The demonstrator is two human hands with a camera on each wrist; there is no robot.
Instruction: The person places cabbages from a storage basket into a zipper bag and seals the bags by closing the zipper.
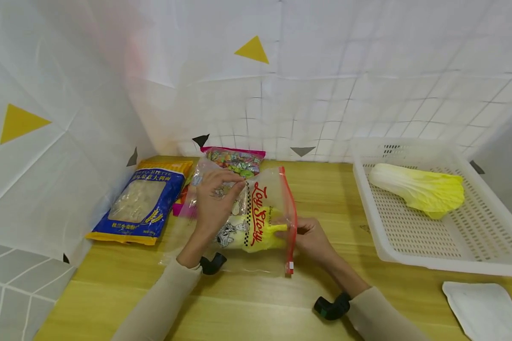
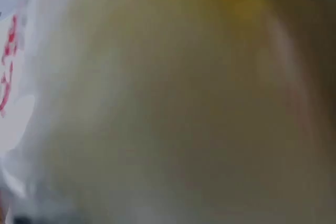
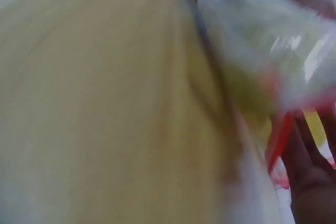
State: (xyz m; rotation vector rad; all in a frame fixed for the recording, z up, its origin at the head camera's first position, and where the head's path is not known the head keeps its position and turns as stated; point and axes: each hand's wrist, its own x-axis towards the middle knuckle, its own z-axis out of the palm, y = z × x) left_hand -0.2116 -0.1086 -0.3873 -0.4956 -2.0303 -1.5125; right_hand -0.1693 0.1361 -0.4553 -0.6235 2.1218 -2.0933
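Observation:
A clear zip bag with a red zip edge and red "Toy Story" print lies in front of me. Inside it is a yellow-white napa cabbage piece, its leafy end toward the bag's mouth. With thumb and fingers my left hand pinches the bag's upper film. My right hand is at the red-edged mouth, its fingertips reaching inside and gripping the leafy end. In the right wrist view, yellow leaf shows between the right hand's fingers. The left wrist view is mostly blurred cabbage and film.
A white perforated basket at right holds another napa cabbage piece. A white tray lies nearer me. Behind the bag are a blue-and-yellow pasta packet and a candy bag. White sheeting walls the table's back and left.

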